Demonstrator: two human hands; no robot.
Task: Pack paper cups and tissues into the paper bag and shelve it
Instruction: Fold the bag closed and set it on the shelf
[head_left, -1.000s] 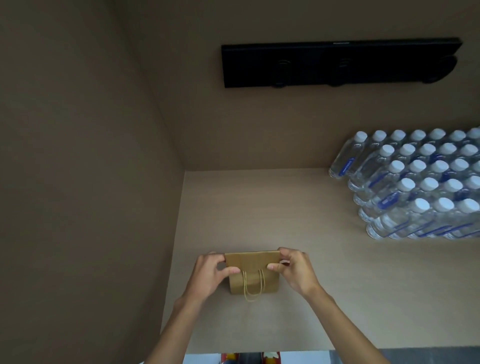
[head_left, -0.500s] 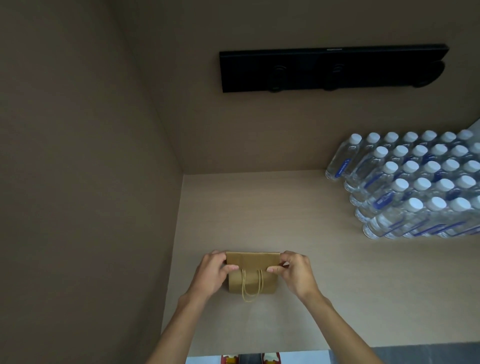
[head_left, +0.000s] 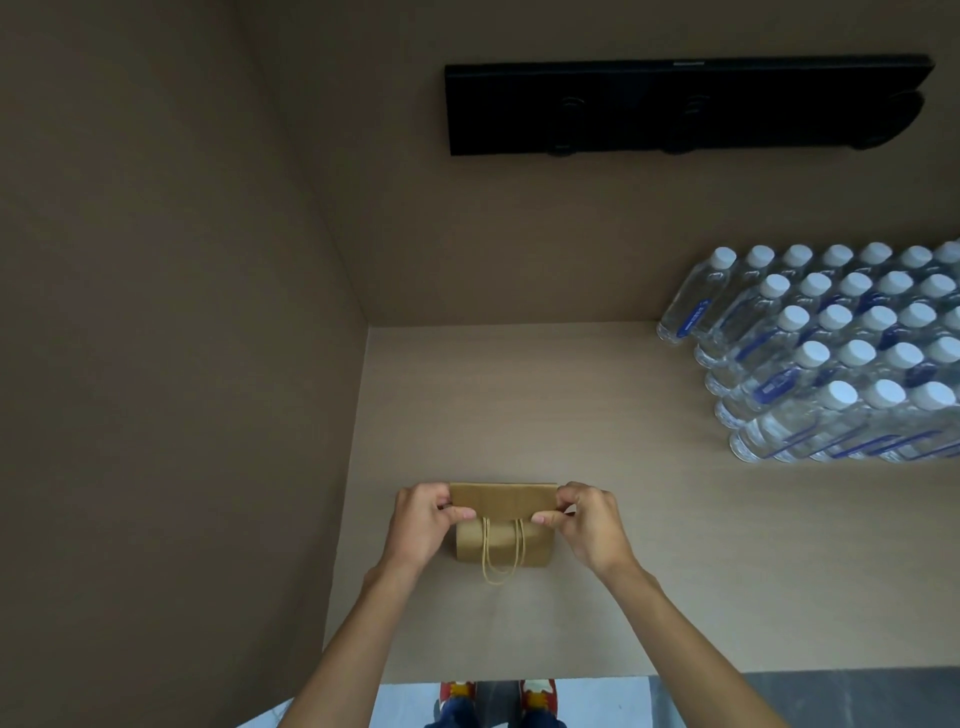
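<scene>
One brown paper bag (head_left: 501, 522), lower centre of frame, standing on the pale shelf (head_left: 597, 415), top folded shut, two cord handles (head_left: 503, 556) hanging down the near face; left hand (head_left: 423, 525) pinched on the bag's upper left corner, right hand (head_left: 589, 522) pinched on its upper right corner, the two hands apart; block of clear water bottles (head_left: 841, 358) with white caps at right, well apart from the bag, exact count not discernible; one black bar (head_left: 685, 106) at upper right on the back wall; two shoes (head_left: 498, 699) at bottom edge.
</scene>
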